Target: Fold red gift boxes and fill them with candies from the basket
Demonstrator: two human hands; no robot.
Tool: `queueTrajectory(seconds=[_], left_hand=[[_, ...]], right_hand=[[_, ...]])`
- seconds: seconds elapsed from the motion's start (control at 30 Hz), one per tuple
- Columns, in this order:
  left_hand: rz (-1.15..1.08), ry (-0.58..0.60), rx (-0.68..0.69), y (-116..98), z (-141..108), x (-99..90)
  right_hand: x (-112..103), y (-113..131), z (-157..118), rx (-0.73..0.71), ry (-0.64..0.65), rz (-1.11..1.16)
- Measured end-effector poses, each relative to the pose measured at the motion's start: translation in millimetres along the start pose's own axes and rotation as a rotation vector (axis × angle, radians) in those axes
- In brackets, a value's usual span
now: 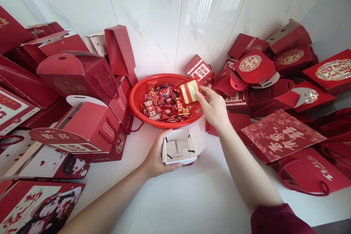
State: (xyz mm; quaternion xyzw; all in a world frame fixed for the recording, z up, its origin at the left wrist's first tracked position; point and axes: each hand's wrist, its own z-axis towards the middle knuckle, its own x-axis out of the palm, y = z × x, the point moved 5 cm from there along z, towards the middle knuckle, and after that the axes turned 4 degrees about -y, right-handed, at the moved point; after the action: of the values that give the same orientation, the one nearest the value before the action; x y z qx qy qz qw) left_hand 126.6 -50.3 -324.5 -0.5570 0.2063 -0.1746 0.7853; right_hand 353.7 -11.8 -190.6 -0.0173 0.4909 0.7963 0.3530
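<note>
My left hand [159, 155] is wrapped round the left side of a small open box [179, 148], white inside, with its flap folded out to the right. Nothing lies inside it but dark cord ends and folded card. In my right hand [212, 106], a red and pale-yellow packet [189, 91] is pinched between thumb and fingers, over the right part of a red plastic basket [134, 97]. Wrapped candies [166, 98], mostly red, fill the basket, which stands just behind the box.
Red gift boxes with rope handles [82, 76] are piled on the left. More red boxes [255, 65] and a patterned red box [283, 135] crowd the right. A white tiled wall [148, 14] rises behind the white table [181, 201].
</note>
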Motion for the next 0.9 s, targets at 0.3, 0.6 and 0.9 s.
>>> queueTrajectory(seconds=[0.3,0.6,0.9], left_hand=[[0.04,0.0,0.022,0,2,-1.3],[-0.001,-0.001,0.034,0,4,-1.8],[-0.014,-0.001,0.034,-1,3,-1.4]], right_hand=[[100,2,5,-0.147,1.026,-0.258],[131,-6,5,-0.02,1.398,-0.068],[93,-20,10,0.305,0.938,0.445]])
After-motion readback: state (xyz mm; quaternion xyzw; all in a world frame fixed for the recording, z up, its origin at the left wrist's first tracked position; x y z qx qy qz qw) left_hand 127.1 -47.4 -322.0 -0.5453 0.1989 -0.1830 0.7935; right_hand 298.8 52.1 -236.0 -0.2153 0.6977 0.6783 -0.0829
